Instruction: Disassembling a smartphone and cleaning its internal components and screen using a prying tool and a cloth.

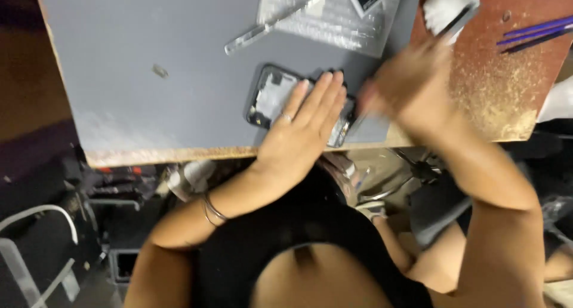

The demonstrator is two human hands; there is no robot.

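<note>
Your left hand [304,126] lay flat, fingers spread, pressing the opened dark phone [276,97] onto the grey mat [149,57] near the worktop's [501,93] front edge. Your right hand [412,87] was blurred just right of the phone; its grip could not be told. A clear plastic tool [271,24] lay farther back.

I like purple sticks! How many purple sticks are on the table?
2 that I can make out: both purple sticks lie side by side at the table's far right corner, above a darker stick. More may lie outside the picture.
</note>
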